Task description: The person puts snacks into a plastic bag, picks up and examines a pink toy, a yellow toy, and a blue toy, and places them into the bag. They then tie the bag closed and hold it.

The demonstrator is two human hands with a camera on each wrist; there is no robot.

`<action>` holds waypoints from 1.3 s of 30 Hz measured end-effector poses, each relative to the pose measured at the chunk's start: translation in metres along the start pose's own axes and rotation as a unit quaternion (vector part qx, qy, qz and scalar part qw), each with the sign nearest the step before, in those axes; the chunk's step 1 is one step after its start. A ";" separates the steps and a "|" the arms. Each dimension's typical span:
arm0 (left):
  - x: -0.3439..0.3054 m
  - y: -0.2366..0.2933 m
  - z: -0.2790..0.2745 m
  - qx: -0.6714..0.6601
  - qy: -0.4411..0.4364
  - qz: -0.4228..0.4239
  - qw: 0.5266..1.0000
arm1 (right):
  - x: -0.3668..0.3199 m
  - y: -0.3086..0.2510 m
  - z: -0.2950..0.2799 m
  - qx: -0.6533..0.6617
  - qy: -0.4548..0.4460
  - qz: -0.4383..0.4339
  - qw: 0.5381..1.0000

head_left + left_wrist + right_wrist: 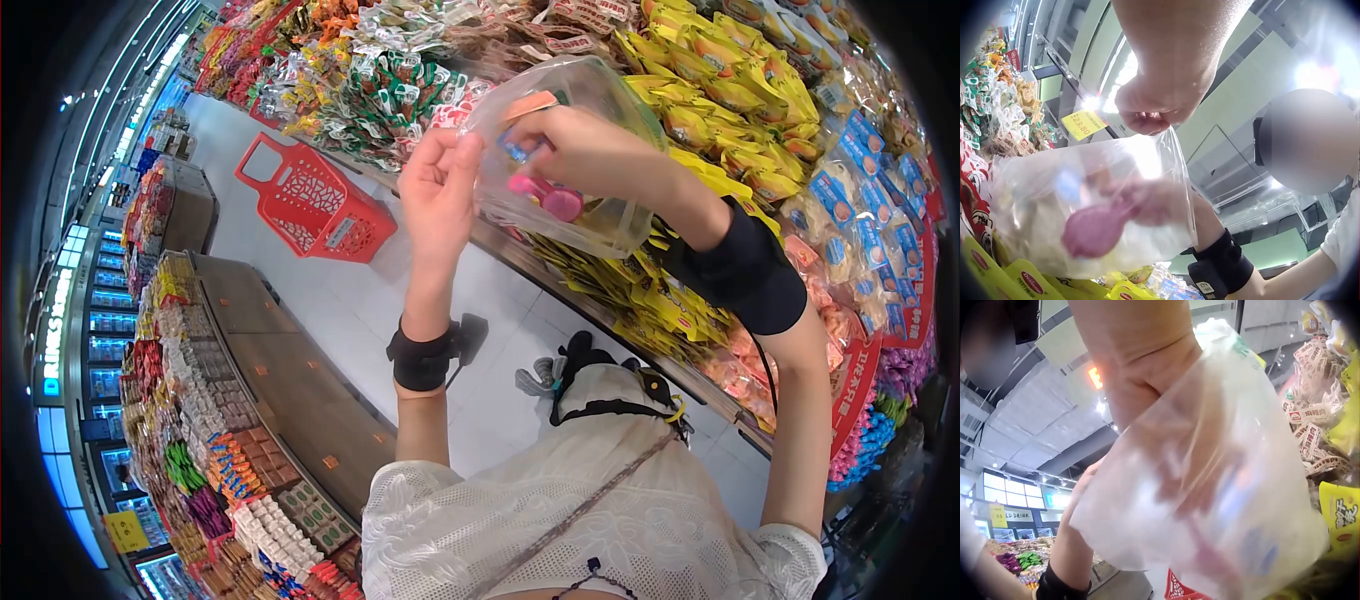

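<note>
A clear plastic bag (610, 225) hangs in front of the person over the snack display. My left hand (440, 180) pinches its rim, thumb against curled fingers. Inside the bag is my right hand (575, 150), seen blurred through the plastic in both wrist views. A pink item with a rounded end (560, 205) lies right at the right fingertips; in the left wrist view its narrow part (1124, 206) meets the fingers. A blue package (515, 150) and an orange piece (530, 105) are also in the bag. I cannot tell whether the right fingers grip anything.
Yellow snack packs (735, 85) fill the display beneath and beyond the bag. A red shopping basket (320, 205) stands on the floor to the left. Another snack shelf (265, 350) curves along the left side. A yellow price sign (1084, 125) hangs above the goods.
</note>
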State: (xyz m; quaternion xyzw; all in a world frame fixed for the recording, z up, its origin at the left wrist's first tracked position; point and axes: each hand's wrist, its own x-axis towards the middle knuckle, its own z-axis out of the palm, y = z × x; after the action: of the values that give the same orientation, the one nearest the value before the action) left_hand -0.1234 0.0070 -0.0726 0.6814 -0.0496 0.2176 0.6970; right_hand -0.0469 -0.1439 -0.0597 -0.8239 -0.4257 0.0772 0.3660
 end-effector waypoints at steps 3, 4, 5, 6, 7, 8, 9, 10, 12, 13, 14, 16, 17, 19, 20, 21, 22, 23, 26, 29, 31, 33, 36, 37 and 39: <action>0.001 0.001 0.002 -0.004 0.025 0.014 1.000 | 0.000 -0.002 -0.002 0.077 0.075 -0.036 0.994; 0.002 0.000 0.001 -0.003 0.037 0.023 0.999 | -0.001 -0.002 -0.004 -0.008 0.126 -0.114 0.985; 0.004 -0.001 -0.001 -0.003 0.050 0.032 0.998 | -0.004 0.000 -0.008 -0.093 0.175 -0.190 0.962; 0.005 -0.003 -0.003 -0.003 0.063 0.041 0.997 | -0.008 0.000 -0.013 -0.176 0.221 -0.264 0.922; 0.007 -0.005 -0.007 -0.008 0.065 0.046 0.997 | -0.012 -0.001 -0.019 -0.248 0.283 -0.265 0.888; 0.010 -0.006 -0.010 -0.013 0.068 0.052 0.996 | -0.018 -0.005 -0.028 -0.318 0.342 -0.263 0.844; 0.011 -0.007 -0.012 -0.019 0.069 0.058 0.996 | -0.022 -0.006 -0.033 -0.385 0.398 -0.259 0.792; 0.012 -0.007 -0.013 -0.015 0.069 0.054 0.996 | -0.027 -0.001 -0.033 -0.354 0.394 -0.197 0.825; 0.013 -0.007 -0.013 -0.006 0.065 0.047 0.997 | -0.035 0.011 -0.029 -0.285 0.383 -0.067 0.876; 0.014 -0.008 -0.012 -0.002 0.070 0.045 0.997 | -0.038 0.013 -0.031 -0.244 0.335 0.001 0.910; 0.014 -0.008 -0.010 0.002 0.075 0.044 0.996 | -0.039 0.015 -0.033 -0.200 0.283 0.068 0.935; 0.014 -0.011 -0.010 0.013 0.083 0.036 0.996 | -0.040 0.017 -0.036 -0.103 0.172 0.198 0.960; 0.015 -0.014 -0.011 0.020 0.085 0.028 0.996 | -0.038 0.020 -0.034 -0.014 0.170 0.210 0.963; 0.015 -0.022 -0.017 0.030 0.065 0.012 0.997 | -0.033 0.027 -0.033 0.163 0.163 0.229 0.946; 0.015 -0.024 -0.016 0.072 0.038 -0.024 0.996 | -0.030 0.028 -0.034 0.170 0.166 0.224 0.945; 0.014 -0.024 -0.016 0.114 0.012 -0.060 0.992 | -0.026 0.027 -0.034 0.177 0.169 0.219 0.945; 0.012 -0.023 -0.015 0.157 -0.014 -0.096 0.983 | -0.023 0.027 -0.034 0.184 0.171 0.214 0.944; 0.014 -0.021 -0.012 0.223 -0.041 -0.136 0.964 | -0.017 0.034 -0.032 0.151 0.193 0.191 0.951; 0.036 -0.051 -0.017 0.112 -0.040 -0.152 0.981 | 0.006 0.045 -0.038 0.085 0.259 0.116 0.955; 0.058 -0.010 -0.008 0.001 0.078 0.041 0.996 | 0.016 0.022 -0.080 0.139 0.340 0.042 0.929; 0.068 0.019 -0.003 -0.028 0.067 0.094 0.993 | 0.017 0.015 -0.095 0.259 0.395 0.002 0.881; 0.076 0.027 -0.004 -0.042 0.049 0.094 0.993 | 0.011 0.007 -0.107 0.233 0.345 0.048 0.908; 0.089 0.037 0.006 -0.072 -0.005 0.086 0.994 | -0.002 0.003 -0.123 0.246 0.384 0.040 0.889; 0.087 0.040 0.012 -0.069 -0.007 0.089 0.994 | -0.010 -0.002 -0.124 0.241 0.401 0.039 0.883; 0.085 0.045 0.019 -0.098 -0.003 0.068 0.993 | -0.018 -0.010 -0.126 0.261 0.391 0.021 0.882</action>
State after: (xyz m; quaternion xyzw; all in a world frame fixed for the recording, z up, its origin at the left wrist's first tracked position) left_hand -0.0588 0.0081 0.0012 0.6051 -0.1184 0.2565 0.7443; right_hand -0.0092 -0.2210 0.0346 -0.6706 -0.1951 -0.1354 0.7028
